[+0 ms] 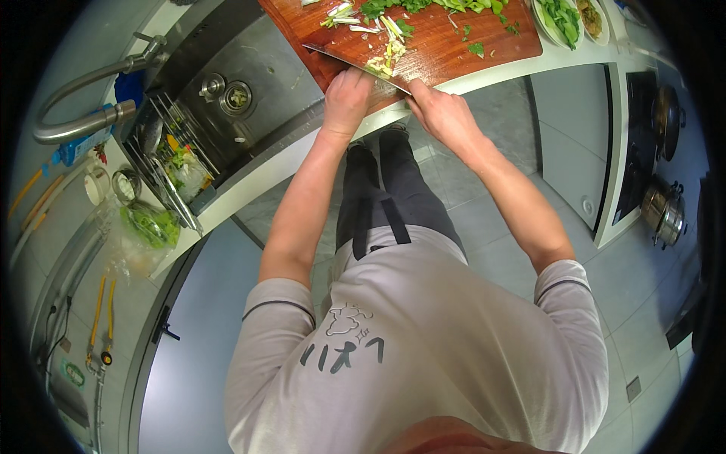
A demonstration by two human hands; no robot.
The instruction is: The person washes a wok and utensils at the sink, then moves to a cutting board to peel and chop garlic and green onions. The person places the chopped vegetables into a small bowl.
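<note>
My right hand (441, 108) grips a kitchen knife (334, 58) at its handle end, by the front edge of a wooden cutting board (476, 67). The blade slants across the board, its tip towards the sink. My left hand (347, 97) is at the near side of the blade, fingers bent and partly hidden; whether they press on it I cannot tell. Just beyond the blade lies a small heap of chopped pale pieces (387, 59), perhaps garlic or scallion. White-and-green scallion pieces (343, 16) and leafy greens (397, 5) lie farther back.
Left of the board is a steel sink (278, 68) with a curved faucet (85, 122) and a rack of scraps (187, 164). A bag of greens (148, 224) sits on the counter. Right are plates of greens (558, 20) and cooked food (592, 20), then a cooktop (632, 147) with pots (663, 213).
</note>
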